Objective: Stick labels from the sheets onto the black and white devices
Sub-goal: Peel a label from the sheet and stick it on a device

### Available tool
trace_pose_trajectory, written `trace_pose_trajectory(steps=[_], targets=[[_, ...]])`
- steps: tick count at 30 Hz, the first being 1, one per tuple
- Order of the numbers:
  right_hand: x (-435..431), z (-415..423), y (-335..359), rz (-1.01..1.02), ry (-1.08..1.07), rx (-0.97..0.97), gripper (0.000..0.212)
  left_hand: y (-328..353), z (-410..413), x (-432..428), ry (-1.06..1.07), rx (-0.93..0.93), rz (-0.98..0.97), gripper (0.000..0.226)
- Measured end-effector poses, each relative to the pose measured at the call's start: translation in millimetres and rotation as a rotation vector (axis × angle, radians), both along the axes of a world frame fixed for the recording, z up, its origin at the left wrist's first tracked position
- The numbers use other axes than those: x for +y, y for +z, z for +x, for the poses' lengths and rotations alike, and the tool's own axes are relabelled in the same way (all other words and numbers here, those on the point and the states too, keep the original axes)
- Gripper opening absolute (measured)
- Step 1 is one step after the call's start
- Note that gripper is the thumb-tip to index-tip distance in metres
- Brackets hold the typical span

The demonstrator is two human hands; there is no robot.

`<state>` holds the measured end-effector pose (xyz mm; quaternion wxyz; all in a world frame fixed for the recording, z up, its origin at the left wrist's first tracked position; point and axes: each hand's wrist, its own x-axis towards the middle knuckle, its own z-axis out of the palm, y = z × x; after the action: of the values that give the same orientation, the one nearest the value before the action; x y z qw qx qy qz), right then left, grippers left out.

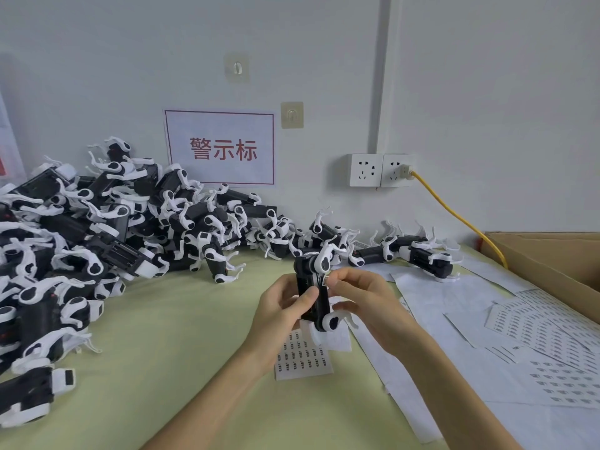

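Labelling looks far from finished in the head view: the left hand closes its grip round a black plastic device with white clip arms, held upright above the pale green worktop, while the right hand pinches a small white label against its side. A large heap of like devices lies at the left and a short row of the same devices at the back right; which bear labels I cannot tell. On the right, printed white label sheets carry many labels, so much seems left.
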<state>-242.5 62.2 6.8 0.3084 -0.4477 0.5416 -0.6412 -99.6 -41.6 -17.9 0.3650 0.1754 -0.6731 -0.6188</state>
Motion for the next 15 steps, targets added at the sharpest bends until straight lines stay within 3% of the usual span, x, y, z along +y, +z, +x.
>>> trace_pose_trajectory(steps=[4, 15], targets=[[0.8, -0.3, 1.8, 0.015, -0.056, 0.061, 0.011, -1.6, -2.3, -2.6, 0.036, 0.008, -0.048, 0.027], [-0.8, 1.0, 0.7, 0.005, -0.101, 0.137, 0.012, -6.7, -4.2, -6.3, 0.098, 0.009, -0.145, 0.027]])
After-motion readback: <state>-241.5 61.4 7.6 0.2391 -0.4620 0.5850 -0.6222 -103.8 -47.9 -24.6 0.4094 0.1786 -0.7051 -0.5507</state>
